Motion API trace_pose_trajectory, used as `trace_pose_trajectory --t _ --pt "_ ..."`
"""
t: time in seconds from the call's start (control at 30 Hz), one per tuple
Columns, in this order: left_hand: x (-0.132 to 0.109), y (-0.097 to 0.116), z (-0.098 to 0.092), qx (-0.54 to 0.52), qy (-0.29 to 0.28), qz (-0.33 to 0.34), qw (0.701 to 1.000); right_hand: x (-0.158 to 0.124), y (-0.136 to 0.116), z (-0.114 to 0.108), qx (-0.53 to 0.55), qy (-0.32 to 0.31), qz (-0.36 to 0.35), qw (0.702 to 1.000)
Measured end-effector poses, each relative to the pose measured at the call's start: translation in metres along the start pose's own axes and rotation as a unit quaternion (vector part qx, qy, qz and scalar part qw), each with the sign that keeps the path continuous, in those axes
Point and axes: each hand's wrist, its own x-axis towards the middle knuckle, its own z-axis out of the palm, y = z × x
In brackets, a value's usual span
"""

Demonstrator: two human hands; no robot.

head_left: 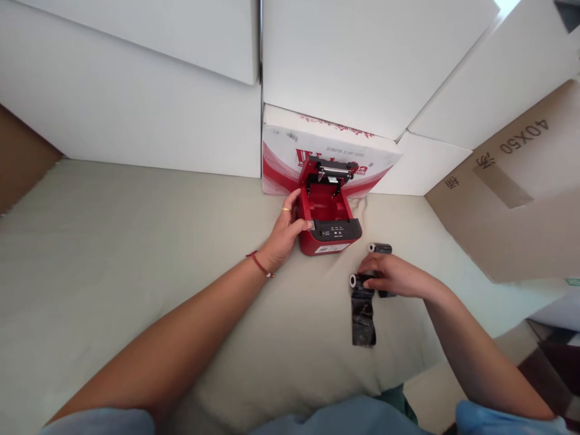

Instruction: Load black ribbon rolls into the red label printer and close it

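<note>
My left hand [284,232] clasps the left side of a boxy red-and-black plastic printer [333,235], lid raised, standing on pale greenish cloth [136,254] before a white-and-red printed carton [278,160]. My right thumb and fingers straddle a black, white-cored roll [362,282], tail unrolled towards me; cannot tell whether my right hand [393,276] pinches it.

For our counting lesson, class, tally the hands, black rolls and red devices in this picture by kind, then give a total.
Hands: 2 (left hand, right hand)
Black rolls: 2
Red device: 1
Total: 5
</note>
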Motion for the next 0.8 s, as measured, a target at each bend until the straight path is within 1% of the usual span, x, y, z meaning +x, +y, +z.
trace_pose_trajectory --t 0.1,0.17,0.23,0.27,0.33,0.4,0.47,0.53,0.57,0.63,0.7,0.8 --pt "0.0 0.001 0.003 -0.009 0.002 -0.004 1.0 0.0 -0.009 0.009 -0.026 -0.028 0.003 0.999" --pt "0.0 0.001 0.004 -0.016 0.004 -0.007 1.0 -0.006 -0.019 0.004 -0.05 -0.053 -0.001 0.997" --pt "0.0 0.002 0.005 -0.021 0.007 -0.014 1.0 -0.015 -0.035 -0.014 -0.046 -0.074 -0.024 0.996" --pt "0.0 0.003 0.005 -0.022 0.007 -0.017 1.0 -0.021 -0.045 -0.027 -0.034 -0.072 -0.042 0.996" --pt "0.0 0.004 0.006 -0.022 0.003 -0.019 1.0 -0.027 -0.065 -0.056 -0.017 -0.035 -0.069 0.997" --pt "0.0 0.005 0.006 -0.021 0.001 -0.015 1.0 -0.021 -0.082 -0.083 -0.043 0.028 -0.073 0.996" --pt "0.0 0.004 0.006 -0.025 0.001 -0.013 1.0 0.002 -0.094 -0.1 -0.093 0.102 -0.066 0.988" --pt "0.001 0.003 0.005 -0.028 0.001 -0.014 0.999 0.038 -0.1 -0.104 -0.154 0.168 -0.058 0.972" --pt "0.001 0.001 0.005 -0.027 0.0 -0.013 1.0 0.058 -0.101 -0.102 -0.192 0.183 -0.051 0.963" --pt "0.002 -0.001 0.004 -0.015 -0.002 -0.007 1.0 0.094 -0.104 -0.095 -0.267 0.177 -0.03 0.947" --pt "0.003 -0.003 0.004 -0.002 -0.004 -0.002 1.0 0.119 -0.107 -0.086 -0.321 0.156 -0.003 0.934" --pt "0.003 -0.003 0.003 0.003 0.0 -0.003 1.0 0.133 -0.113 -0.077 -0.348 0.153 0.026 0.925"
